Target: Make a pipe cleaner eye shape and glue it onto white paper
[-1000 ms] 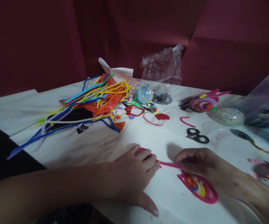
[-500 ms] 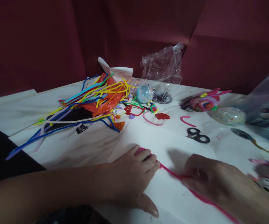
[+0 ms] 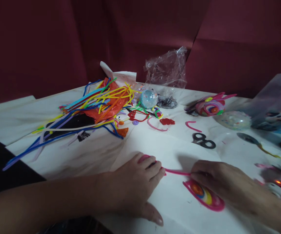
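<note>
Left hand: lying open and palm-down (image 3: 140, 182), its fingers covering part of a pink looped piece (image 3: 144, 158) on the white paper (image 3: 177, 208).
Right hand: closing its fingertips (image 3: 218, 178) on a pink strand (image 3: 177, 171), which is running between the two hands.
Strand: stretching almost straight above the paper's middle, near the counter's (image 3: 21, 113) near edge.
Eye-shaped piece: lying on the paper just beside the right hand, which is partly hiding it; its pink rim (image 3: 215, 206) is surrounding orange, blue, white and yellow parts.
Scissors: resting beyond the right hand, only the black handles (image 3: 205, 141) showing clearly.
Short strip: a pink bent one (image 3: 194, 126) lying just beyond the scissors.
Red piece: a ragged-edged one (image 3: 167, 121) lying left of that strip.
Strip pile: many coloured strips (image 3: 101, 100) spreading from the back edge towards the counter's left edge.
Back edge: a clear plastic bag (image 3: 167, 68) standing crumpled, a bluish clear ball (image 3: 149, 98) sitting before it.
Right side: a multicoloured coiled figure (image 3: 210, 107) lying near a speckled clear ball (image 3: 238, 120).
</note>
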